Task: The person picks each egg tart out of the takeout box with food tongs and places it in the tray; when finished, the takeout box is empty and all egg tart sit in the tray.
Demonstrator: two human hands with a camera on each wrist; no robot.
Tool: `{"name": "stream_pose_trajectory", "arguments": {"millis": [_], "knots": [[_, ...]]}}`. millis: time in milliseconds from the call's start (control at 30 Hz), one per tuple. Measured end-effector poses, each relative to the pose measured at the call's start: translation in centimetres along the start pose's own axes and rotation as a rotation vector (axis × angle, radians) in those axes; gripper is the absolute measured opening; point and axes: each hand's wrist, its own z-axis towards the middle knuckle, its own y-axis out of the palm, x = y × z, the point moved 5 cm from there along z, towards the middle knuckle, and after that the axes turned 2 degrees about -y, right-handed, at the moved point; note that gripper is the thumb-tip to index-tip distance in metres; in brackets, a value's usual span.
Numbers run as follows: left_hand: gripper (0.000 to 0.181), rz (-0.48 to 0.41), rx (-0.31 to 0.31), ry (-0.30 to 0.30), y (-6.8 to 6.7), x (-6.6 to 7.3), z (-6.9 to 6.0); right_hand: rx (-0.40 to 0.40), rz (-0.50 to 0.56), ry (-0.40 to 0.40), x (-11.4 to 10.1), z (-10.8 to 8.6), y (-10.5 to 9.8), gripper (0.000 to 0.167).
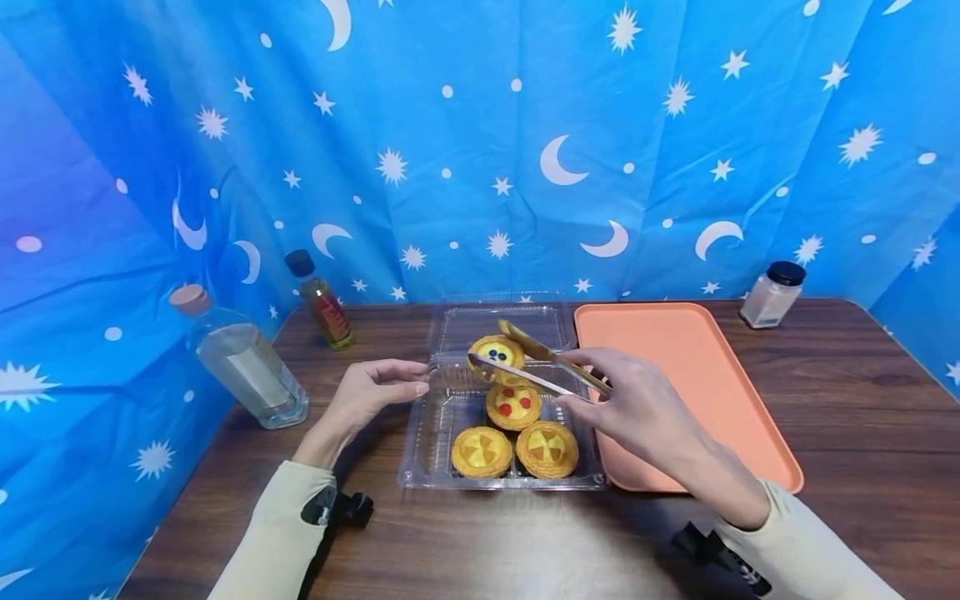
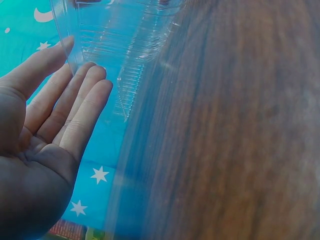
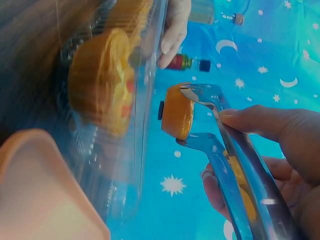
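My left hand pinches the left edge of a clear plastic container between thumb and fingertips; in the left wrist view the hand has its long fingers nearly straight at the plastic wall. My right hand holds metal tongs, whose tips grip a tart with dark berries above the container's back part. The right wrist view shows this tart clasped at its sides. Inside the container are a tart with red pieces and two tarts with yellow wedges.
The container's lid stands open at the back. An orange tray lies to the right, with a black-capped jar behind it. A corked glass bottle and a small oil bottle stand at the left.
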Motion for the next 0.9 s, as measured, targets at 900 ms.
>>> {"name": "stream_pose_trajectory", "arguments": {"millis": [900], "knots": [[0.044, 0.024, -0.006, -0.001, -0.1, 0.0, -0.1, 0.184, -0.081, 0.165, 6.9, 0.7, -5.1, 0.048]]}}
